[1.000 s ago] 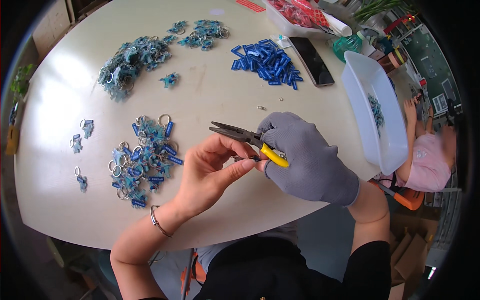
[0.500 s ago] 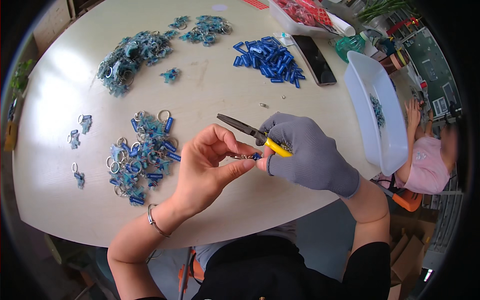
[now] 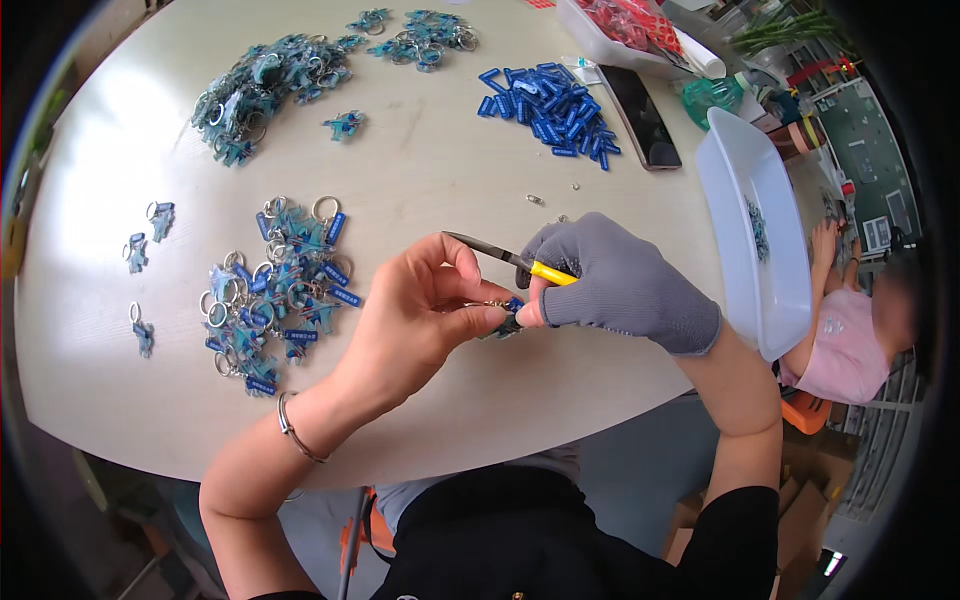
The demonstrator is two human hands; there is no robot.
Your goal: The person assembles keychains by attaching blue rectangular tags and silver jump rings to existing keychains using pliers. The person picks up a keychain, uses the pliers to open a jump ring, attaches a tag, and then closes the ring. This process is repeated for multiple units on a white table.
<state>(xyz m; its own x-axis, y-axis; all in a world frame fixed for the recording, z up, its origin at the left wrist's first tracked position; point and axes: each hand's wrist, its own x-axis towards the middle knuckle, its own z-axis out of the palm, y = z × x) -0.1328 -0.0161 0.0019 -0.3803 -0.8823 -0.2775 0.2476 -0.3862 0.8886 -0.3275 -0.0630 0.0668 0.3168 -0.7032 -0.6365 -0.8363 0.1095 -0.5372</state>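
Observation:
A small keychain (image 3: pixel 511 306) with a blue tag and metal links is pinched in my bare left hand (image 3: pixel 425 312), mostly hidden by the fingers. On my right hand (image 3: pixel 635 285) is a grey fingerless glove. That hand keeps yellow-handled pliers (image 3: pixel 552 273) tucked in its grip, their dark jaws pointing left over my left fingers. Its bare thumb and a fingertip touch the keychain as well. To the left lies a pile of keychains (image 3: pixel 285 290) with blue tags and metal rings.
Three loose keychains (image 3: pixel 160 220) lie far left. Behind are a heap of blue-green charms (image 3: pixel 260 85) and a pile of blue tags (image 3: pixel 550 105). A phone (image 3: pixel 640 115) and a white bin (image 3: pixel 735 200) stand right. Another person in a pink shirt (image 3: pixel 850 345) sits beyond.
My hands stay close together around the keychain, and its dark body now shows below the fingers. The pliers have tilted slightly in my right hand. The whole view has shifted a little.

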